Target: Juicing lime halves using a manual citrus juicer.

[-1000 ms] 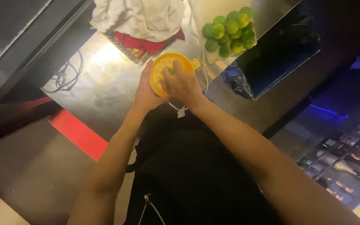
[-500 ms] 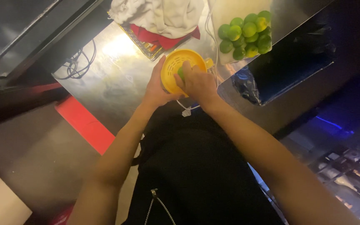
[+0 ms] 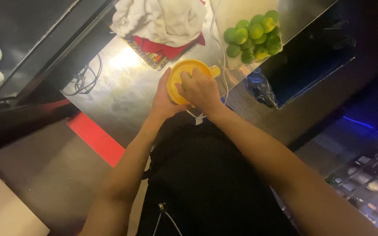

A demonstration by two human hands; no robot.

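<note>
Black cloth of the person's own top (image 3: 206, 183) fills the near middle of the view, with both bare forearms running up from it toward twelve o'clock. Just past its upper edge, the left hand (image 3: 165, 98) wraps the nine o'clock side of a yellow citrus juicer (image 3: 189, 72), fingers curled round its wall and holding it. The right hand (image 3: 202, 89) lies on top of the juicer from the five o'clock side, fingers bent down and closed over a small green piece of fruit that is mostly hidden; what it is exactly I cannot tell. The juicer stands upright on the steel desk (image 3: 123, 94) at the near edge, its open bowl facing up. Its short spout or handle points toward two o'clock, so its long axis runs from eight to two o'clock.

Beyond it at two o'clock, a heap of green limes (image 3: 252, 37) sits on a pale cutting board (image 3: 228, 13), well apart from the hands. At eleven o'clock of the juicer lies a white towel (image 3: 160, 19) bunched over a red cloth (image 3: 162, 48). At nine o'clock, dark cables (image 3: 86, 78) coil at the desk's far-left edge.
</note>
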